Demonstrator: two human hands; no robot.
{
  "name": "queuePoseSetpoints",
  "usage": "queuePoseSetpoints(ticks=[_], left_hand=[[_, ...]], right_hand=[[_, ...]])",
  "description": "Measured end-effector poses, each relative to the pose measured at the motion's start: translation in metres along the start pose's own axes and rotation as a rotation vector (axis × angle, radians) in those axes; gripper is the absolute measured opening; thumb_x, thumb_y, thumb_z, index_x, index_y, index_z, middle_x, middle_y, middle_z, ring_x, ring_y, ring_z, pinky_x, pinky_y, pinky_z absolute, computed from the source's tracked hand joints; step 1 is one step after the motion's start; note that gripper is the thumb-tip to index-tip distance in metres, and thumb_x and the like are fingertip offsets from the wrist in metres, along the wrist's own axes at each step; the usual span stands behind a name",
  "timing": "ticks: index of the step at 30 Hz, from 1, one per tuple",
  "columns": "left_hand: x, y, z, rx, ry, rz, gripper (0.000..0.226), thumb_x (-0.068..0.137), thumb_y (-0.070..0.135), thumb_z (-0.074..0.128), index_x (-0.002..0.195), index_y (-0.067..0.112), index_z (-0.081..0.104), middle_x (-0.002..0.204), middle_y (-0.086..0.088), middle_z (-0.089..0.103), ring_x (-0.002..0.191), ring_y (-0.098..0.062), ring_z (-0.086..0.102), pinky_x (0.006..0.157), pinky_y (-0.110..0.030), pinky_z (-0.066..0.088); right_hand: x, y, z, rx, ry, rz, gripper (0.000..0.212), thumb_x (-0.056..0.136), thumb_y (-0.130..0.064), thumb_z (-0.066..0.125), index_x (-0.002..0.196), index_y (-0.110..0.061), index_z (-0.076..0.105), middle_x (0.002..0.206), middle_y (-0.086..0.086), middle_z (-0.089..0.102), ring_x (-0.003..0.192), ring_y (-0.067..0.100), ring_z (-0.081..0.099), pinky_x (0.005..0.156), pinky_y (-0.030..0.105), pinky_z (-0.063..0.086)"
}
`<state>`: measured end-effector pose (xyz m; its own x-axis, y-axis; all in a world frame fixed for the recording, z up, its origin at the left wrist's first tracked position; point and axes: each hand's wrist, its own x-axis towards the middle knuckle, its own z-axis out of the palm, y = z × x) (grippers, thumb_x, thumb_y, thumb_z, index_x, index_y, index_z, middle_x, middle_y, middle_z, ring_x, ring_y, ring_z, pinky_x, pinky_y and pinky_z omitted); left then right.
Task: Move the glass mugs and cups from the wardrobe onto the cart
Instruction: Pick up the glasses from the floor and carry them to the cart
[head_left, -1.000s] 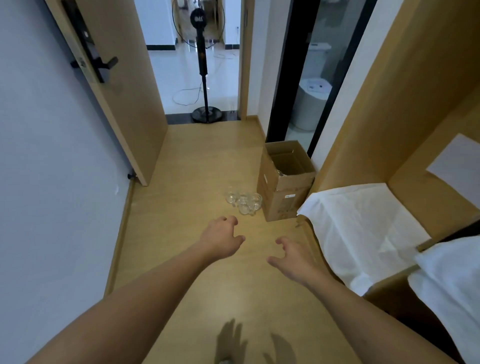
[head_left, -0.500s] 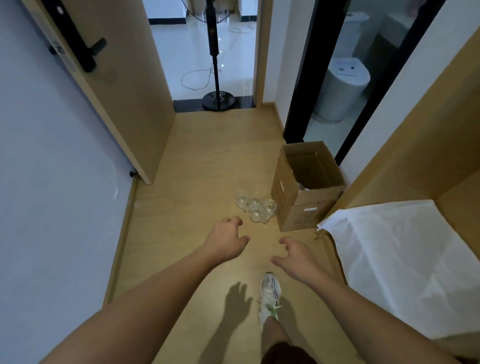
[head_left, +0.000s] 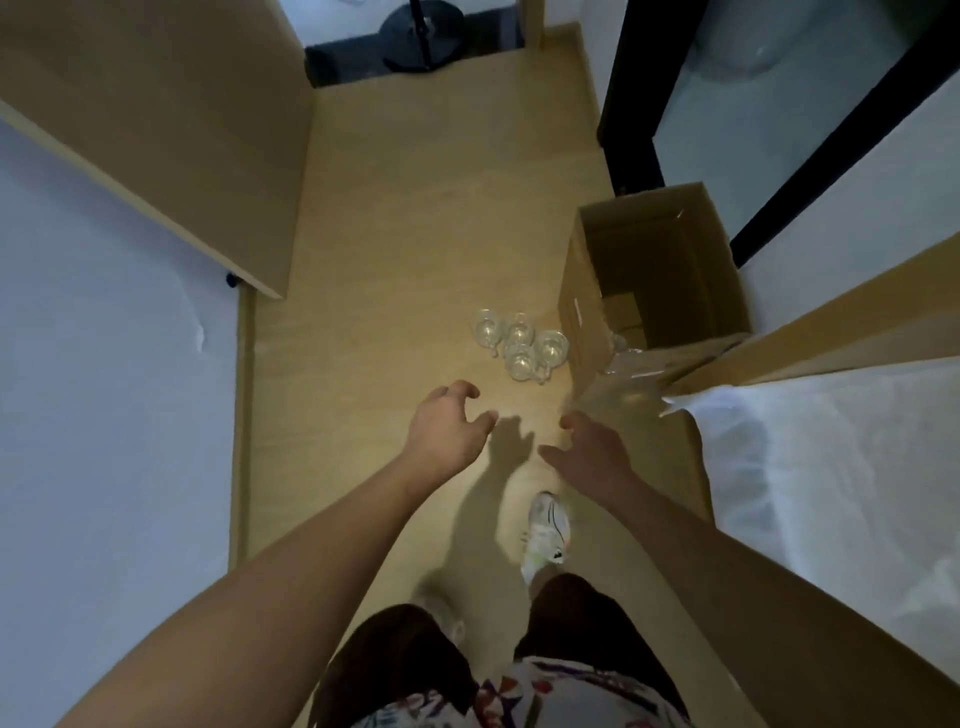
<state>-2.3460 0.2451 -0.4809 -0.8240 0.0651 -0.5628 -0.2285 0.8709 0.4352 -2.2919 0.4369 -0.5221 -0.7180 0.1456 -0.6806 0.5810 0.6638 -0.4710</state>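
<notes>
Four glass mugs (head_left: 521, 344) stand clustered on the floor. One open cardboard box (head_left: 654, 270) sits just beside them. Two bare hands show, the left hand (head_left: 448, 430) and the right hand (head_left: 592, 453), both empty. One white shoe (head_left: 546, 530) is plainly visible.

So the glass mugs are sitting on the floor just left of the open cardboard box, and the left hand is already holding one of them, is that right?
Not quite. The head view shows the glass mugs on the floor just left of the open cardboard box, but the left hand holds nothing: it is open and short of the cluster. The right hand is empty too.
</notes>
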Motion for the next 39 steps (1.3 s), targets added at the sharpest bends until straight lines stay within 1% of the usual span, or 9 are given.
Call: queuePoseSetpoints(ticks=[5, 12, 20, 25, 28, 31, 33, 36, 39], left_hand=[[0.059, -0.001, 0.019, -0.089, -0.050, -0.081, 0.040, 0.095, 0.043, 0.063, 0.129, 0.021, 0.059, 0.131, -0.007, 0.058, 0.116, -0.025, 0.056, 0.087, -0.027, 0.037], [0.163, -0.030, 0.088, -0.192, -0.144, -0.141, 0.037, 0.094, 0.042, 0.066, 0.125, 0.021, 0.062, 0.129, -0.005, 0.062, 0.119, -0.025, 0.057, 0.100, -0.038, 0.046], [0.310, -0.101, 0.218, -0.225, -0.230, -0.089, 0.040, 0.095, 0.041, 0.065, 0.128, 0.019, 0.062, 0.129, -0.008, 0.065, 0.112, -0.028, 0.063, 0.097, -0.042, 0.051], [0.393, -0.138, 0.328, -0.319, -0.277, -0.183, 0.051, 0.094, 0.045, 0.064, 0.136, 0.016, 0.057, 0.133, -0.005, 0.064, 0.115, -0.023, 0.062, 0.091, -0.031, 0.048], [0.432, -0.142, 0.378, -0.562, -0.321, -0.248, 0.060, 0.093, 0.041, 0.068, 0.144, 0.017, 0.049, 0.136, -0.005, 0.057, 0.105, -0.015, 0.058, 0.077, -0.022, 0.044], [0.458, -0.138, 0.410, -0.852, -0.367, -0.253, 0.050, 0.094, 0.027, 0.067, 0.141, 0.032, 0.050, 0.124, -0.001, 0.063, 0.093, -0.005, 0.062, 0.072, -0.021, 0.047], [0.467, -0.135, 0.425, -1.036, -0.405, -0.282, 0.044, 0.096, 0.015, 0.060, 0.133, 0.038, 0.054, 0.118, 0.002, 0.069, 0.095, -0.002, 0.068, 0.082, -0.028, 0.055], [0.475, -0.131, 0.434, -1.200, -0.420, -0.308, 0.048, 0.093, -0.001, 0.048, 0.128, 0.030, 0.062, 0.120, -0.001, 0.073, 0.116, -0.017, 0.067, 0.107, -0.048, 0.048], [0.476, -0.130, 0.430, -1.267, -0.411, -0.312, 0.058, 0.085, -0.013, 0.044, 0.120, 0.027, 0.066, 0.115, -0.001, 0.074, 0.112, -0.017, 0.068, 0.101, -0.040, 0.050]], right_hand=[[0.047, 0.010, 0.014, 0.055, -0.054, 0.073, 0.052, 0.087, -0.042, 0.072, 0.129, -0.016, 0.056, 0.101, 0.001, 0.062, 0.103, 0.023, 0.061, 0.078, 0.027, 0.038], [0.145, 0.038, 0.057, 0.147, 0.016, 0.223, 0.052, 0.086, -0.040, 0.073, 0.129, -0.016, 0.059, 0.119, 0.010, 0.068, 0.110, 0.029, 0.063, 0.084, 0.030, 0.043], [0.303, 0.095, 0.141, 0.252, 0.081, 0.308, 0.052, 0.089, -0.041, 0.071, 0.133, -0.017, 0.057, 0.125, 0.009, 0.066, 0.116, 0.026, 0.061, 0.094, 0.033, 0.046], [0.414, 0.135, 0.193, 0.417, 0.198, 0.358, 0.050, 0.088, -0.044, 0.072, 0.130, -0.021, 0.060, 0.118, 0.002, 0.066, 0.109, 0.022, 0.062, 0.097, 0.038, 0.049], [0.478, 0.152, 0.218, 0.585, 0.286, 0.393, 0.049, 0.086, -0.049, 0.071, 0.127, -0.024, 0.060, 0.115, -0.003, 0.065, 0.102, 0.017, 0.059, 0.090, 0.033, 0.047], [0.528, 0.166, 0.240, 0.785, 0.330, 0.397, 0.051, 0.085, -0.052, 0.073, 0.122, -0.019, 0.063, 0.116, -0.002, 0.068, 0.105, 0.020, 0.064, 0.093, 0.041, 0.053], [0.549, 0.177, 0.254, 0.876, 0.331, 0.351, 0.041, 0.084, -0.048, 0.076, 0.109, -0.016, 0.070, 0.106, 0.002, 0.074, 0.100, 0.023, 0.071, 0.093, 0.046, 0.056], [0.561, 0.186, 0.264, 0.996, 0.283, 0.243, 0.020, 0.087, -0.039, 0.076, 0.088, -0.019, 0.072, 0.084, -0.003, 0.075, 0.081, 0.016, 0.072, 0.075, 0.037, 0.056], [0.561, 0.189, 0.263, 1.049, 0.241, 0.212, 0.012, 0.093, -0.027, 0.071, 0.087, -0.017, 0.073, 0.081, 0.000, 0.072, 0.078, 0.016, 0.069, 0.071, 0.032, 0.052]])
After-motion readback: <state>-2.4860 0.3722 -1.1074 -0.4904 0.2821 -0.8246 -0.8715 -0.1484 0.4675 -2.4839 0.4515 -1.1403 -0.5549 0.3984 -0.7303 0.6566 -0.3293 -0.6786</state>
